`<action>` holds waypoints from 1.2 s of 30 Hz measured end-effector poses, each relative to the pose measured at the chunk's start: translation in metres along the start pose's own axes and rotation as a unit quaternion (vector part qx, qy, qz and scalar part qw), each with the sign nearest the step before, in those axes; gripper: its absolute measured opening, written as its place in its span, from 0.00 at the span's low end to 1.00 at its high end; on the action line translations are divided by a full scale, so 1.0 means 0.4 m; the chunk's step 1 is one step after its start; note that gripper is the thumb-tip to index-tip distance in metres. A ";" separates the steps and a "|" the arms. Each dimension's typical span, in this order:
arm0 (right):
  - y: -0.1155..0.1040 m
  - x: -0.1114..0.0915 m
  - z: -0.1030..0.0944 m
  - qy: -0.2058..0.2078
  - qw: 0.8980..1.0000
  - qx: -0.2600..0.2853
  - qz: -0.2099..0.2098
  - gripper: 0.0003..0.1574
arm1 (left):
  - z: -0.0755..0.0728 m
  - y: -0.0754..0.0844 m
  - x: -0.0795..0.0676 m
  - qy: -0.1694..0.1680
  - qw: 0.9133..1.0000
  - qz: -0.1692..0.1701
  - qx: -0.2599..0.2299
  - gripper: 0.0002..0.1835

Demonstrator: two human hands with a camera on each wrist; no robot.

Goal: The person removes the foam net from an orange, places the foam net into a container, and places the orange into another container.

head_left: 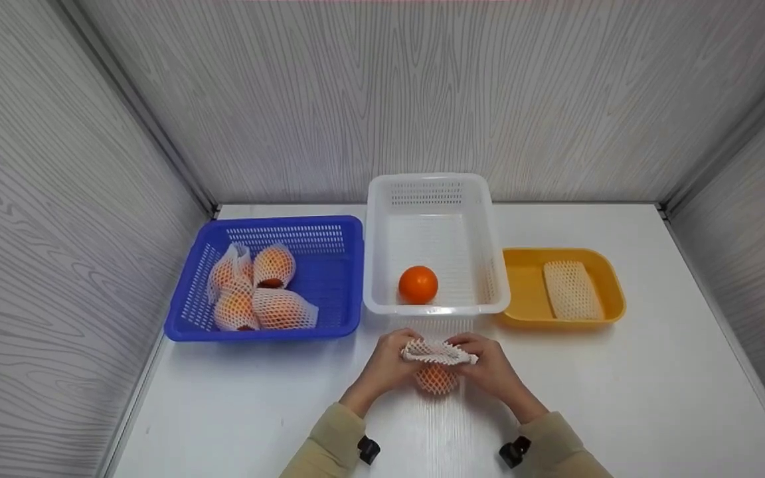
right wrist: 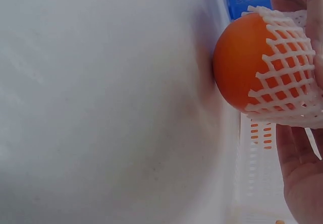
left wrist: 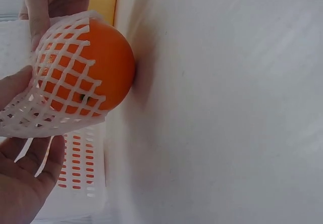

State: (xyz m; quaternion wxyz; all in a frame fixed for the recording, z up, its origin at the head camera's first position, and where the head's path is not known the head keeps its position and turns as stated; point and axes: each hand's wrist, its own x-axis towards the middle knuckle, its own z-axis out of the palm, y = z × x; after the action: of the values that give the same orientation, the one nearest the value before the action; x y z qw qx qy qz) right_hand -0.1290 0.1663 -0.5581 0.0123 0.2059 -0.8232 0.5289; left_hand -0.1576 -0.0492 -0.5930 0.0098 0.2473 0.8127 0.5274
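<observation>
An orange rests on the white table, partly covered by a white foam fruit net. In both wrist views its lower part is bare, while the mesh surrounds the upper part. My left hand holds the net's left side between thumb and fingers. On the opposite side, my right hand pinches the net's edge. The gathered top of the net stands above the fruit, stretched wide between both hands. Some fingertips are hidden behind the mesh.
Several netted oranges lie in a blue basket on the left. A white basket straight ahead contains one bare orange. To its right, a yellow tray holds flat foam nets. Grey panels enclose the table.
</observation>
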 end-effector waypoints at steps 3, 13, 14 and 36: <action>-0.001 0.001 0.000 0.019 1.000 0.007 -0.002 0.08 | 0.000 -0.002 -0.004 -0.017 1.000 -0.021 -0.004 0.15; -0.001 0.001 -0.001 0.056 0.997 0.027 0.037 0.14 | 0.005 0.004 -0.002 -0.045 0.998 -0.048 -0.017 0.19; 0.000 0.001 -0.002 0.051 0.997 0.033 0.042 0.14 | 0.005 0.005 -0.001 -0.041 0.998 -0.043 -0.017 0.18; 0.002 -0.007 -0.011 0.044 0.991 0.070 0.107 0.19 | 0.014 0.020 -0.023 -0.137 0.983 -0.126 -0.002 0.46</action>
State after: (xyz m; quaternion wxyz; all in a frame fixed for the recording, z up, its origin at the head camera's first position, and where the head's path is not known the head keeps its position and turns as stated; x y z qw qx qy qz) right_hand -0.1276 0.1715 -0.5574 -0.0221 0.0933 -0.8001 0.5921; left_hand -0.1448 -0.0458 -0.5907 0.1876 0.2125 0.8275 0.4846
